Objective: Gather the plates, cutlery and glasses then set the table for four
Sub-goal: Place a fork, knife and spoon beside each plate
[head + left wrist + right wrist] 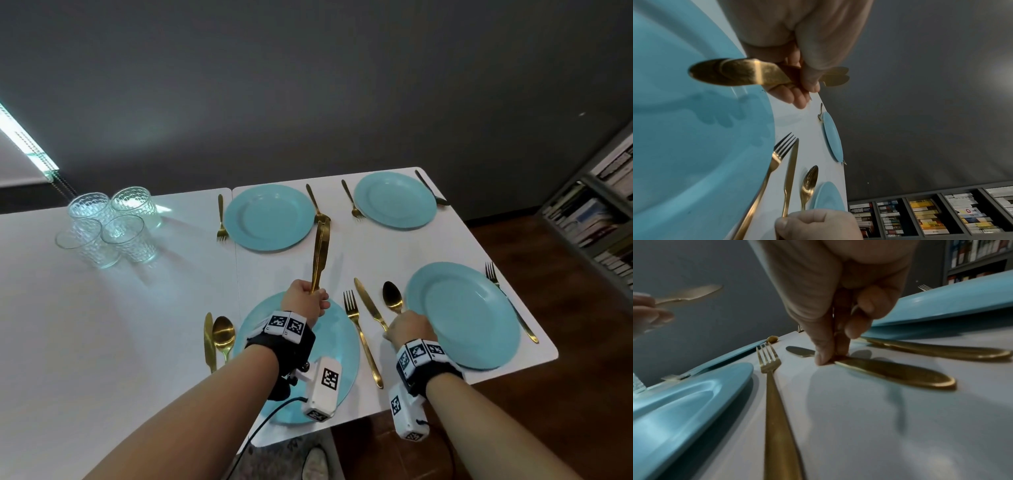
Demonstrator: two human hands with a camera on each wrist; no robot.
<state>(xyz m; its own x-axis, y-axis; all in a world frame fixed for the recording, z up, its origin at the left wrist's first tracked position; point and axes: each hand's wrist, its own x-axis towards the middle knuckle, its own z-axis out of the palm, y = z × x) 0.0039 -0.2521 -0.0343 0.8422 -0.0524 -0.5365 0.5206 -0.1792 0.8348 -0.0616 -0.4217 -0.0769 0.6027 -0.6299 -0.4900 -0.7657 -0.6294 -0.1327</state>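
My left hand (308, 301) hovers over the near left blue plate (342, 346) and grips two gold knives (320, 257) upright by their handles (735, 73). My right hand (394, 330) is down on the white table (120, 325) between the two near plates. Its thumb and fingertips (824, 359) pinch a gold knife (898, 374) that lies flat there. A fork (359, 330) lies left of that knife and a spoon (393, 296) lies right of it, beside the near right plate (469, 315).
Two more blue plates (269, 217) (395, 200) sit at the far side, each with cutlery beside it. Several clear glasses (106, 229) stand grouped at the far left. A knife and spoon (219, 337) lie left of the near left plate. A bookshelf (596, 212) stands on the right.
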